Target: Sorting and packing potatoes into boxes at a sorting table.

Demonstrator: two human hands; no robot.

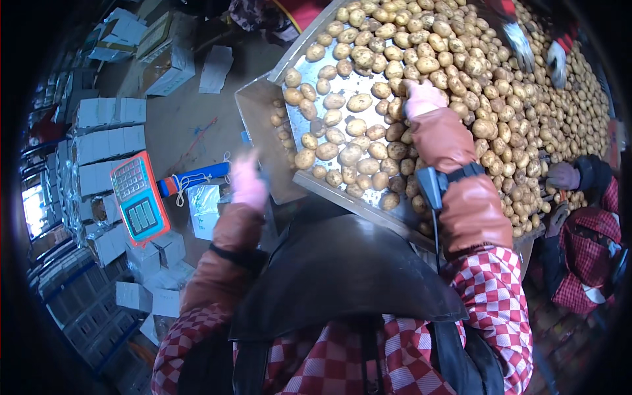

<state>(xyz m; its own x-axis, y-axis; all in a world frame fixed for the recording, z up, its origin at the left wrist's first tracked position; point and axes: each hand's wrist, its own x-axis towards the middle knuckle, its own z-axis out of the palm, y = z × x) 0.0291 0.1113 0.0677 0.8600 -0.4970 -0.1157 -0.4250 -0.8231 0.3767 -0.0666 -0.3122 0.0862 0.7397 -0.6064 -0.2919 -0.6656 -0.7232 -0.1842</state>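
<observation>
My right hand (423, 98), in a pink glove, rests on the potatoes (489, 89) heaped over a metal sorting table (340, 81). Its fingertips touch potatoes near the left side of the heap; whether they grip one is hidden. Blurred, my left hand (248, 180), also in a pink glove, is beside an open cardboard box (259, 108) at the table's end. Its fingers are too smeared to show whether they hold anything. Some potatoes (282, 126) lie inside that box. Looser potatoes (350, 154) are spread on the bare metal close to me.
An orange scale display (140, 197) on a blue post (202, 173) stands left of my left hand. White cartons (111, 131) are stacked farther left. Other people's gloved hands (518, 47) reach over the heap at the back, and a co-worker (587, 252) is at the right.
</observation>
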